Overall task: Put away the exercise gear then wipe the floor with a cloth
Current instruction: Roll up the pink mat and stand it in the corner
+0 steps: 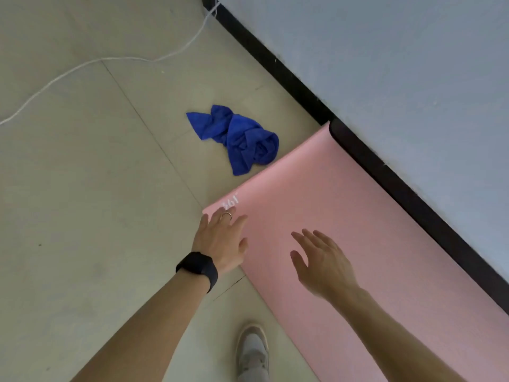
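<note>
Head view: one pink mat [344, 216] lower right, one blue cloth [239, 139] centre; left grip [223, 241] and right grip [322, 263] splayed, holding nothing, left perhaps touching the pink mat.

A pink exercise mat [344, 216] lies unrolled and flat on the pale tiled floor [82, 188]. It runs from the middle of the view out toward 5 o'clock, its far long edge tight against the black skirting [275, 64]. Its short end faces 10 o'clock, and a white logo [230, 203] is printed at that end's near corner. A deep blue cloth [239, 139] sits crumpled and twisted on the floor just beyond this short end, toward 11 o'clock. Its lowest fold reaches the mat's edge; whether they touch is unclear.
</note>
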